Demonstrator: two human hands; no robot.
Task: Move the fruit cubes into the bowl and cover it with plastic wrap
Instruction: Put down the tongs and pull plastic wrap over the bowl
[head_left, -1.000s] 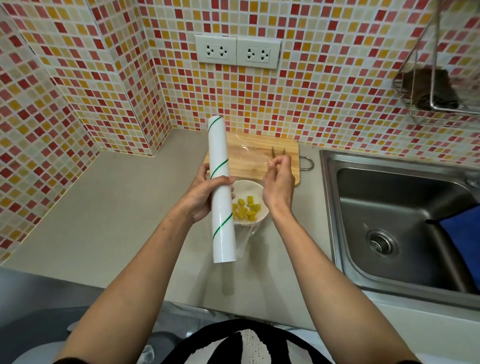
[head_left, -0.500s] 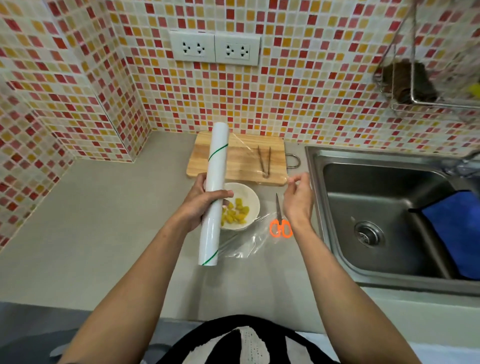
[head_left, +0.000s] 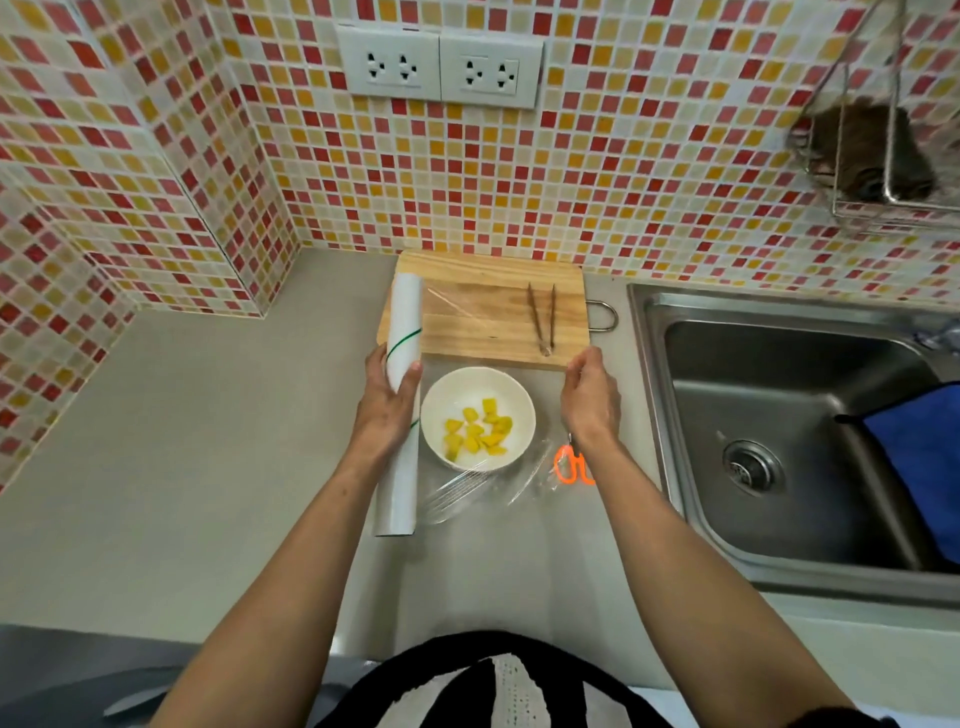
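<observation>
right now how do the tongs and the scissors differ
The tongs lie in full view on the wooden cutting board; the scissors lie on the counter, partly hidden under the right hand. The tongs are plain dark metal; the scissors have bright orange handles. The tongs sit beyond the bowl, the scissors to its right. Neither is held.
</observation>
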